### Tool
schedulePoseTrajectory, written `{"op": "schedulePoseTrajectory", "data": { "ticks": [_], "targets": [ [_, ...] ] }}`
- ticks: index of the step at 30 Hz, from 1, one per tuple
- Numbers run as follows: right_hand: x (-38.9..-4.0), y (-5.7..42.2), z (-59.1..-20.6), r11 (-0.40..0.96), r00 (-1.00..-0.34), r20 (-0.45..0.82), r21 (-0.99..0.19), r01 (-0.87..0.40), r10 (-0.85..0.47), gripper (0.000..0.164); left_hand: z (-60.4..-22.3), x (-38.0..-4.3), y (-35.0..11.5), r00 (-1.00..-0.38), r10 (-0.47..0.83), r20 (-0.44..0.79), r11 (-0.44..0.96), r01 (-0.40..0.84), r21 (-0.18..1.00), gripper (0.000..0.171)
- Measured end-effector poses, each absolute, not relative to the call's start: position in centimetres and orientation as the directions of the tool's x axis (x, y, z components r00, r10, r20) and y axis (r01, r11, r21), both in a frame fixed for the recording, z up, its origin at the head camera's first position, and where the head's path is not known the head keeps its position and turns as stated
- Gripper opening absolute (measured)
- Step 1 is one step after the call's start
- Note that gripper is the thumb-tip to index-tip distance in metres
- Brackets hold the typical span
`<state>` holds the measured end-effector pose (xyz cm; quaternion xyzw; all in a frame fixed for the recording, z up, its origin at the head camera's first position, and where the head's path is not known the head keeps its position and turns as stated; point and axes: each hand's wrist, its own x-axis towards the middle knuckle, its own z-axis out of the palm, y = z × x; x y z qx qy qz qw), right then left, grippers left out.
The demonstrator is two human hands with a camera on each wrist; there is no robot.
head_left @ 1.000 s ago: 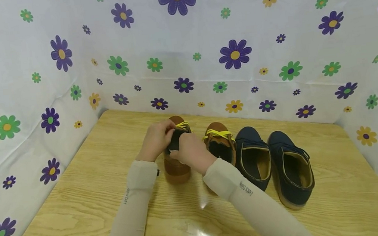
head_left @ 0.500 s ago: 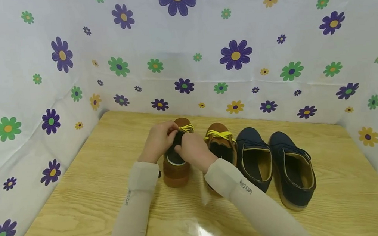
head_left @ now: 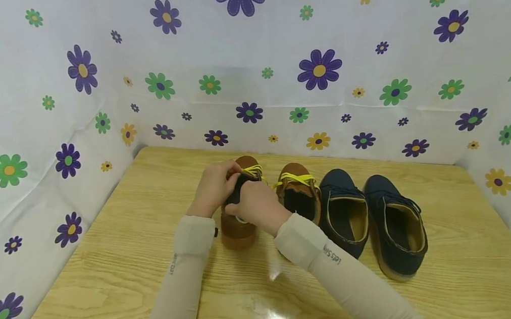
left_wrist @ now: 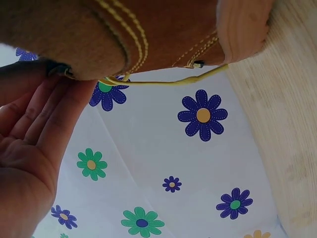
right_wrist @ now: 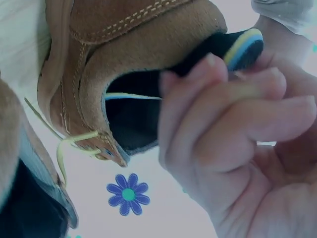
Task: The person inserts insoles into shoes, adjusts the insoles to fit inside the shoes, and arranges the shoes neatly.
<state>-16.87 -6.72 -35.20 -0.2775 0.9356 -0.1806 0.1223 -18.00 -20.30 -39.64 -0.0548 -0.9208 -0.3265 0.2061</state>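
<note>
A brown shoe (head_left: 240, 234) with yellow laces (head_left: 253, 171) stands at the left of a row, its heel toward me. My left hand (head_left: 213, 186) pinches the edge of its opening near the laces; the left wrist view has thumb and fingers meeting at that edge (left_wrist: 74, 74). A black insole (right_wrist: 247, 52) with a blue, yellow and white layered rim sticks partly out of the shoe's heel end. My right hand (head_left: 259, 202) has its fingers curled over this insole and holds it; the fingers hide much of it in the right wrist view.
A second brown shoe (head_left: 294, 169) with yellow laces stands to the right. Beyond it are two navy shoes (head_left: 337, 185) with tan linings. All stand on a wood-grain table (head_left: 109, 263). A white flowered cloth (head_left: 245, 44) hangs behind and at both sides.
The insole's pale heel rim came into fuller view half a second ago; now my right hand has shifted left over it. My left hand keeps its place at the shoe's edge.
</note>
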Motion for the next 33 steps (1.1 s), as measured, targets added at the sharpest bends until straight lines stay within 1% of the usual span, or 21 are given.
{"op": "schedulePoseTrajectory", "data": {
  "ticks": [6,13,25,33],
  "targets": [
    [-16.8,-6.8,-35.3,0.777,-0.826,-0.077,-0.4,-0.487,-0.558,0.038,-39.7,-18.1,-20.1,-0.905,-0.034,0.424,0.773,0.245,0.585,0.01],
    [-16.6,-6.8,-35.4,0.767,-0.816,-0.053,-0.382,-0.516,-0.575,0.033,-39.8,-18.3,-20.0,-0.91,-0.033,0.413,0.768,0.241,0.593,0.011],
    [-16.6,-6.9,-35.6,0.755,-0.814,-0.041,-0.404,-0.516,-0.579,0.025,-39.6,-18.2,-19.3,-0.927,-0.051,0.373,0.757,0.208,0.62,0.012],
    [-17.2,-7.2,-35.8,0.724,-0.791,-0.034,-0.426,-0.542,-0.611,0.021,-39.5,-18.0,-19.3,-0.926,-0.057,0.374,0.759,0.203,0.619,0.013]
  ]
}}
